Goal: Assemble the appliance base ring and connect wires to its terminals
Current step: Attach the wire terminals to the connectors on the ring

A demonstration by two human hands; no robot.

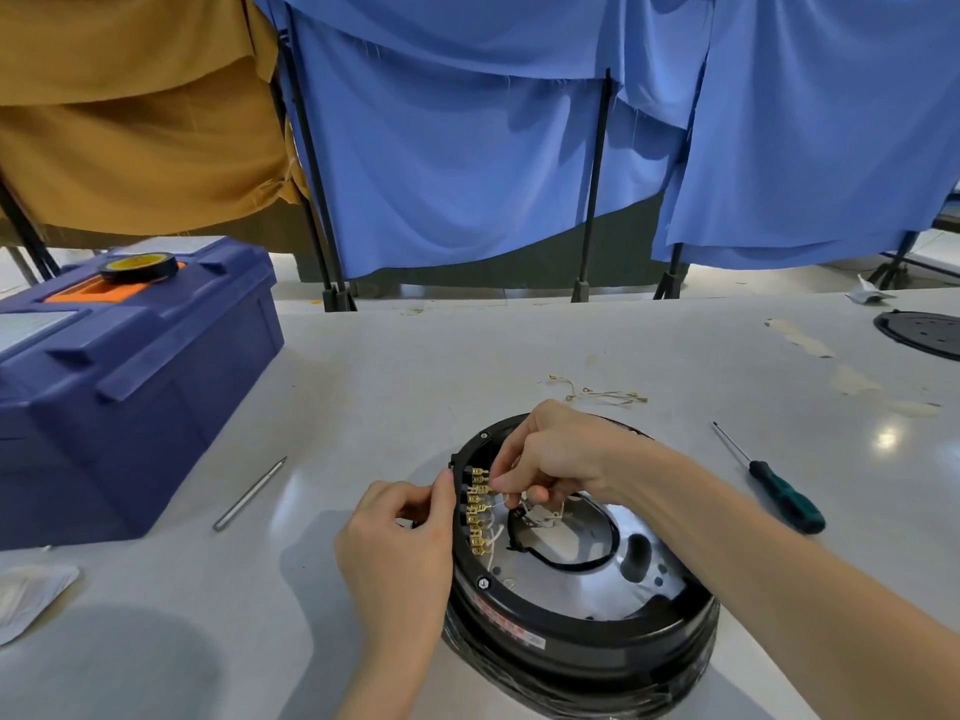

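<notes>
A round black appliance base ring (587,623) lies upside down on the table, its shiny metal plate (631,558) showing inside. A row of brass terminals (477,517) runs along its left inner rim, with thin white wires (496,535) leading off them. My left hand (400,543) holds the ring's left outer edge, thumb and fingers pinching it beside the terminals. My right hand (550,454) reaches over the ring from the right and pinches a thin wire end at the upper terminals.
A blue toolbox (130,376) with a tape roll (139,266) on top stands at the left. A metal rod (250,493) lies beside it. Loose wires with brass ends (597,393) lie behind the ring, a green-handled screwdriver (769,480) to the right, a black disc (922,332) far right.
</notes>
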